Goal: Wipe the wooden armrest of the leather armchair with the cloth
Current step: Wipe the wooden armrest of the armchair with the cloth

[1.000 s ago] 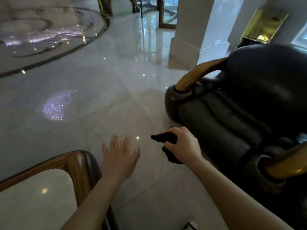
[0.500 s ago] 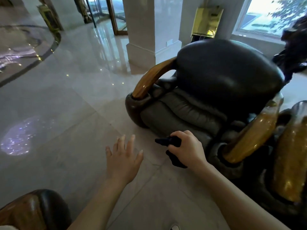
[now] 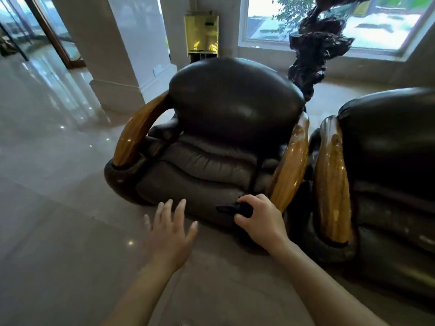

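Observation:
A dark leather armchair [image 3: 233, 109] stands in front of me with two curved wooden armrests, one on its left side [image 3: 136, 135] and one on its right side [image 3: 290, 163]. My right hand [image 3: 261, 220] is closed around a small dark cloth [image 3: 229, 208] and hovers before the seat's front edge, just left of the lower end of the right armrest, apart from it. My left hand [image 3: 170, 229] is held out with fingers spread and nothing in it, over the floor near the chair's front.
A second leather armchair [image 3: 386, 147] with its own wooden armrest [image 3: 332, 175] stands close on the right. A dark carved sculpture [image 3: 315, 52] rises behind the chairs by a window. A white pillar [image 3: 98, 43] and a brass box [image 3: 201, 31] stand behind. The floor [image 3: 51, 196] is glossy marble.
The view has swung right, bringing the armchair to the centre and a second chair into sight. Both hands have come closer to the seat front; the cloth stays in the right hand.

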Available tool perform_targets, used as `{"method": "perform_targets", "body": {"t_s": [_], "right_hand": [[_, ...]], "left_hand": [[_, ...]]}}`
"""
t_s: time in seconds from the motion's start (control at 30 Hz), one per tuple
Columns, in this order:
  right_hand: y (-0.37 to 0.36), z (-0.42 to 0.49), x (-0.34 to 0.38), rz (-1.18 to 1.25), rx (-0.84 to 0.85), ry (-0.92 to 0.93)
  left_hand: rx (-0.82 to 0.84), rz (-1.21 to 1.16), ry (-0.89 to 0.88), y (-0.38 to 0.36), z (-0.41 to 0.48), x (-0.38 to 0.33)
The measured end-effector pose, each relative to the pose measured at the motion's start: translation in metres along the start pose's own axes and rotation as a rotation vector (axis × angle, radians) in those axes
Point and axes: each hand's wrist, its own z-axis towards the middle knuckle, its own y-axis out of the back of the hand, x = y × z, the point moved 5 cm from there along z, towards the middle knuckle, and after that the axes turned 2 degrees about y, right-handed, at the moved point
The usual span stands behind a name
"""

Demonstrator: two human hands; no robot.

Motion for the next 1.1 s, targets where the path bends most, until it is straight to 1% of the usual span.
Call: {"method": "perform_targets", "body": {"t_s": [0.27, 0.57, 0.7, 0.83, 0.97, 1.1], "right_hand": [[0.029, 0.011, -0.036, -0.020, -0.161, -0.179], [0.040, 0.013, -0.037, -0.044, -0.305, -0.329], [0.047, 0.007, -0.044, -0.060, -0.314, -0.380], [0.067, 0.009, -0.061, -0.047, -0.356, -0.415], [0.087, 0.020, -0.084, -0.040, -0.380, -0.411], [0.110, 0.037, -0.116, -0.033, -0.349, -0.382]], "left_hand": [[0.056, -0.020, -0.246, -0.015, 0.064, -0.051], [0.055, -0.010, -0.520, -0.019, 0.123, -0.090], [0.093, -0.022, -0.582, -0.027, 0.135, -0.113], [0.115, -0.027, -0.634, -0.034, 0.142, -0.141], [0.119, -0.034, -0.663, -0.044, 0.155, -0.177], [0.123, -0.029, -0.654, -0.057, 0.170, -0.218]]}}
